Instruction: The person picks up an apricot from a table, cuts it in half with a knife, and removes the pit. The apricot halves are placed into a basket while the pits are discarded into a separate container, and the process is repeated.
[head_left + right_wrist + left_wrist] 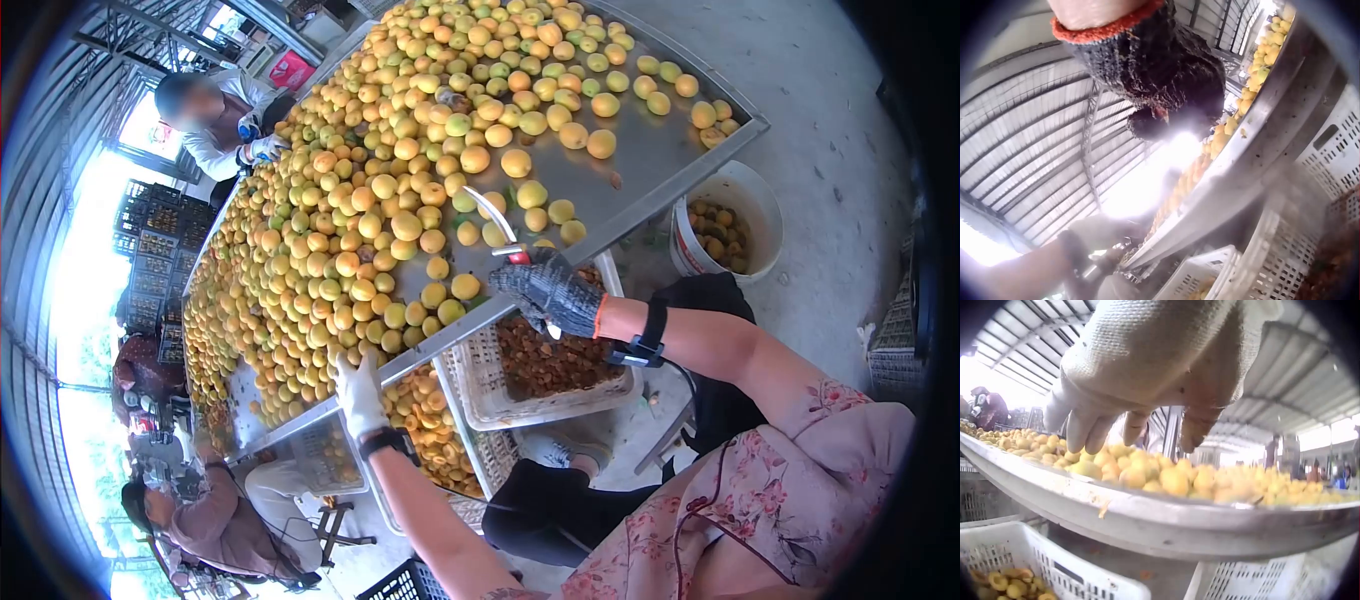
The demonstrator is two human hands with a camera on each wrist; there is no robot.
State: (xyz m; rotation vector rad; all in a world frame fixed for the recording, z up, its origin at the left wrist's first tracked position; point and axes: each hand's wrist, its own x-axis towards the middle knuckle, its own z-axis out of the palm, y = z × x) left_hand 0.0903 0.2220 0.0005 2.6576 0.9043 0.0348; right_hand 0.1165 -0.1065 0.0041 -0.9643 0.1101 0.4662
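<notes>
Apricots (400, 225), yellow to orange with some greenish ones, lie heaped on a metal table (690, 175). At its near rim is my left hand (360, 395) in a white glove, its fingers pointing onto the nearest fruit. The left wrist view shows those fingers (1099, 434) loosely bent downward over the apricots, none held between them. My right hand (552, 295), in a dark grey knitted glove with an orange cuff, grips a knife with a curved blade (494, 214) and red at its handle. The blade extends over the table among loose apricots.
Below the table's edge stand a white crate (560, 408) of brown pits and another holding apricot halves (430, 430). A white bucket (752, 195) with fruit is at the right. One person (215, 120) works across the table; another (205, 525) sits farther left. Dark crates (155, 255) are stacked behind.
</notes>
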